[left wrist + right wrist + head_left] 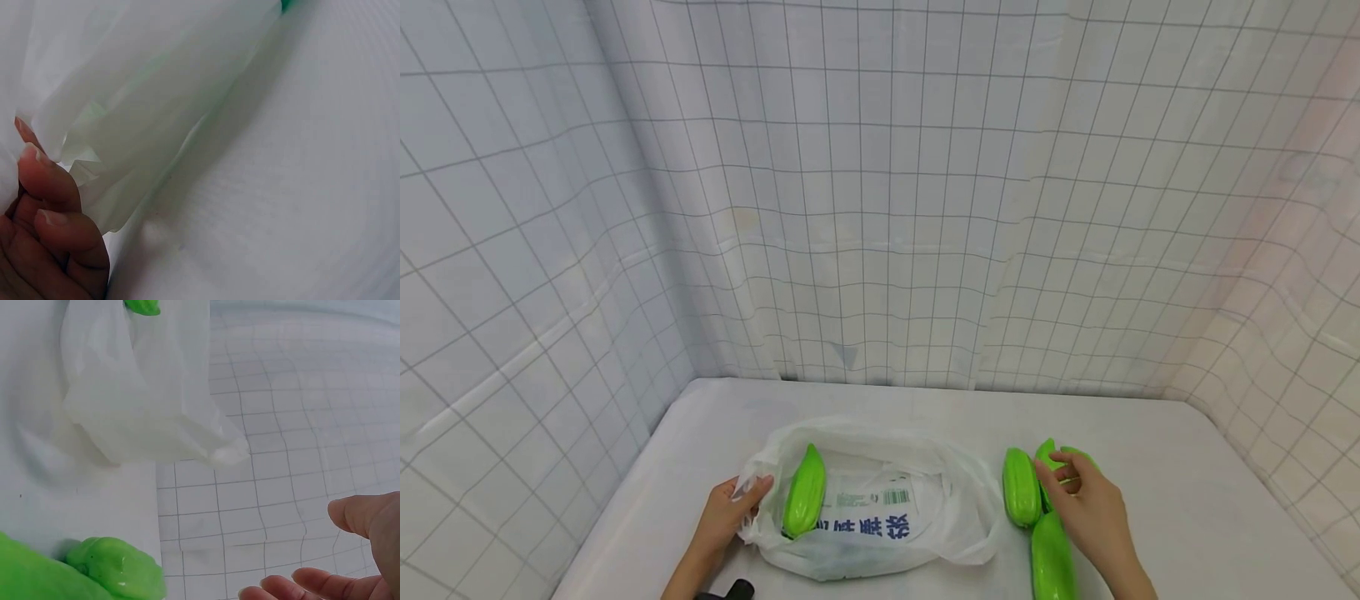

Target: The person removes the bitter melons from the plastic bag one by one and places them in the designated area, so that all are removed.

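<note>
A white translucent plastic bag lies with its mouth spread, blue print and a barcode showing inside. My left hand pinches its left edge between thumb and fingers; the left wrist view shows curled fingers against the thin film. Inside the bag, at the left, rests one shiny green ridged gourd. Several similar green gourds lie right of the bag, including a blunt one and a long one. Over this group hovers my right hand, fingers loosely bent, thumb apart from them, holding nothing.
A white-covered table carries everything. White curtains with a grid pattern hang behind it and at both sides. Near the front edge, beside the left forearm, a small black object shows.
</note>
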A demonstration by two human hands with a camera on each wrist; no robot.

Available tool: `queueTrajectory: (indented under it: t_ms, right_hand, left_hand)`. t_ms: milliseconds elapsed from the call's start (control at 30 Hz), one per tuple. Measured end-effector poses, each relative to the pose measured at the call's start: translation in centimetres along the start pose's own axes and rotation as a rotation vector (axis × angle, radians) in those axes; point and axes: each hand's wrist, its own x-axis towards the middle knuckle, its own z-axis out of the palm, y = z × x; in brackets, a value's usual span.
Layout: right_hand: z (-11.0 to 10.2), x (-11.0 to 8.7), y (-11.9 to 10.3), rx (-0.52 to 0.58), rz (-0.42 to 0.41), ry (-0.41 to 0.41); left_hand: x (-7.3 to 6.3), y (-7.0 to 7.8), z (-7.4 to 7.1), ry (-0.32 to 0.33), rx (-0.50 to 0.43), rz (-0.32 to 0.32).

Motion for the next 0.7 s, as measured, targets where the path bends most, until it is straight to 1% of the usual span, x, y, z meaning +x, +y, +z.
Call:
queueTrajectory:
  t_ms: [133, 533, 633, 700]
  right_hand:
    - [0.4, 0.3, -0.6, 0.016, -0.022, -0.003]
    - [1.7, 0.6, -2.7, 0.108, -0.005, -0.081]
    - [2.2, 0.8, -3.5, 0.135, -0.02, -0.087]
    - [2.6, 0.9, -4.0, 0.157, -0.049, -0.087]
  left_hand:
    - [0.0, 0.0, 0.0, 0.001, 0.005, 0.0]
    - [0.1, -0.1, -0.2, -0.008, -0.013, 0.011]
    - [0.1, -0.1, -0.1, -0.009, -0.013, 0.013]
    - [0.1, -0.2, -0.1, -0.01, -0.014, 0.012]
